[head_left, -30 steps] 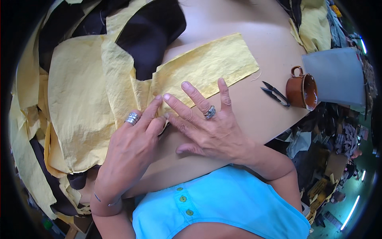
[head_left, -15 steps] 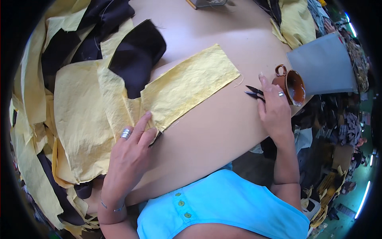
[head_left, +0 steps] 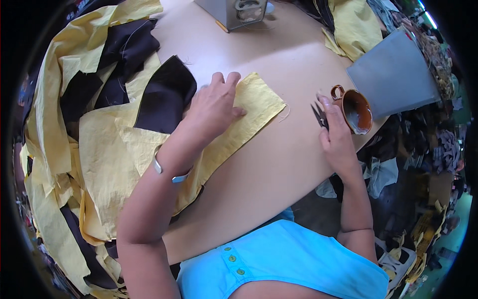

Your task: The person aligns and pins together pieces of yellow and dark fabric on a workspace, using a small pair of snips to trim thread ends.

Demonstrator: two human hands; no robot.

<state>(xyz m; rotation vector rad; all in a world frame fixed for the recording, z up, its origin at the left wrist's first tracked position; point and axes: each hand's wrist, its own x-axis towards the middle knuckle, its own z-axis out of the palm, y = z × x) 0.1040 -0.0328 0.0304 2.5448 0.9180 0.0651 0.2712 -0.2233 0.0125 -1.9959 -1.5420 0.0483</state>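
Note:
My left hand (head_left: 211,107) rests on a long yellow cloth piece (head_left: 261,97), its fingers bent and the thumb apart, with no cloth visibly pinched. The strip joins a wider yellow panel (head_left: 102,159) and a dark flap (head_left: 164,94), which lies just left of the hand. Part of the cloth is hidden under my forearm. On the right, my right hand (head_left: 339,134) is closed around small black thread snips (head_left: 317,114), their blades apart and pointing away from me. A brown mug (head_left: 362,112) stands beside that hand.
Yellow and dark cloth pieces (head_left: 82,94) pile up along the left. A grey bin-like thing (head_left: 393,74) sits past the mug at the table's right edge. At the far side stand a grey box (head_left: 219,10) and more yellow cloth (head_left: 351,27). Loose thread (head_left: 284,113) trails from the strip's end.
My left hand has moved away from the near edge of the cloth, up along the strip to beside the dark flap. The right hand still holds the snips, now turned to point more away from me.

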